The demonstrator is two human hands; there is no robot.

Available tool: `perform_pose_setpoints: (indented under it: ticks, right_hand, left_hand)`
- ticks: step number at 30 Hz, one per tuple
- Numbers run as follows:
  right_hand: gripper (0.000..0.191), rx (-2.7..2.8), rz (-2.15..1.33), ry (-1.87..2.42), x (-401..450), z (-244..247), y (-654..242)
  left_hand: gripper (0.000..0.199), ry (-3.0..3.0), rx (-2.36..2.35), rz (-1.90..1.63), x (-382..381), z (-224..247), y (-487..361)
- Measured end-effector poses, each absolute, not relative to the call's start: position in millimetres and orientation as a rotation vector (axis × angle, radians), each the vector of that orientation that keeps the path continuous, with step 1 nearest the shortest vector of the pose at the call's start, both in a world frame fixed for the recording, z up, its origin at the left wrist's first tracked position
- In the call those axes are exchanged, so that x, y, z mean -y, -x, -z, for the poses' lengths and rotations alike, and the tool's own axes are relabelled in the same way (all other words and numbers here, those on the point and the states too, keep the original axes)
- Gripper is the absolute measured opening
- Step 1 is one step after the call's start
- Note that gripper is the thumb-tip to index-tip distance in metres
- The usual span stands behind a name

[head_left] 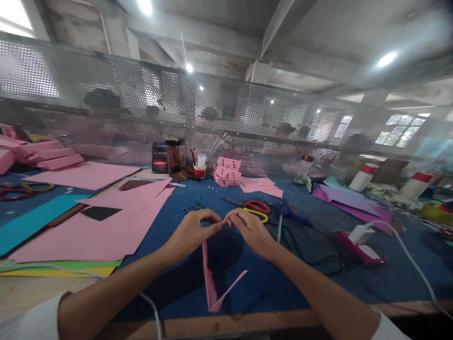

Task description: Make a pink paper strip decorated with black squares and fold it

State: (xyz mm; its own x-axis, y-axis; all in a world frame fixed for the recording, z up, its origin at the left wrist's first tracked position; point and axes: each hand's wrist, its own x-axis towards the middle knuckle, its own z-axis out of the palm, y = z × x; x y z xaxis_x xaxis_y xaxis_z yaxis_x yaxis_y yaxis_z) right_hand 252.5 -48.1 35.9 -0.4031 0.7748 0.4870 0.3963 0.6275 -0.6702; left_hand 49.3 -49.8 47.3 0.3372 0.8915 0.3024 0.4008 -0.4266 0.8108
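- Left hand (193, 230) and right hand (252, 230) — fingers of both pinching one end of a narrow folded pink paper strip (209, 290)
- The strip bends in a V, nearer the person than the red-and-yellow-handled metal scissors (244, 206)
- Right of the scissors — a blue glue gun (296, 216)
- Beyond the scissors, black-dotted pink paper pieces (227, 172)
- Left of the scissors, large pink paper sheets (116, 233) on the blue-topped counter (170, 278)

Pink paper strip (209, 285), folded, dangling, sharply bent

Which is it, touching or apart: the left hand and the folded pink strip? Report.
Touching. The head view shows the left hand pinching the folded pink strip at the thumb and fingertips, with a length hanging below.
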Motion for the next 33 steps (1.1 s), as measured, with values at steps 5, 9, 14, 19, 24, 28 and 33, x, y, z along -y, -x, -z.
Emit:
perform_pose_setpoints:
  ticks: [5, 9, 14, 19, 24, 28, 33]
  right_hand:
    - [0.013, 2.039, -0.505, 0.909, 47, -34, -252]
    - [0.014, 2.053, -0.510, 0.935, 48, -35, -251]
    - [0.018, 1.940, -0.518, 0.916, 49, -38, -252]
    - [0.017, 1.904, -0.578, 0.932, 49, -38, -252]
    - [0.013, 1.878, -0.640, 0.968, 45, -34, -251]
    - [0.016, 1.835, -0.705, 1.007, 44, -34, -251]
    - [0.019, 1.867, -0.680, 0.957, 46, -36, -250]
  left_hand:
    - [0.020, -1.954, -1.094, -1.005, 51, -48, -50]
    - [0.023, -1.974, -1.079, -0.992, 53, -48, -51]
    - [0.026, -1.933, -1.112, -1.052, 45, -46, -48]
    - [0.031, -1.887, -1.162, -1.114, 38, -49, -42]
    - [0.030, -1.883, -1.152, -1.127, 39, -51, -42]
    - [0.027, -1.898, -1.128, -1.092, 42, -50, -44]
    - [0.018, -2.003, -1.122, -1.055, 49, -48, -47]
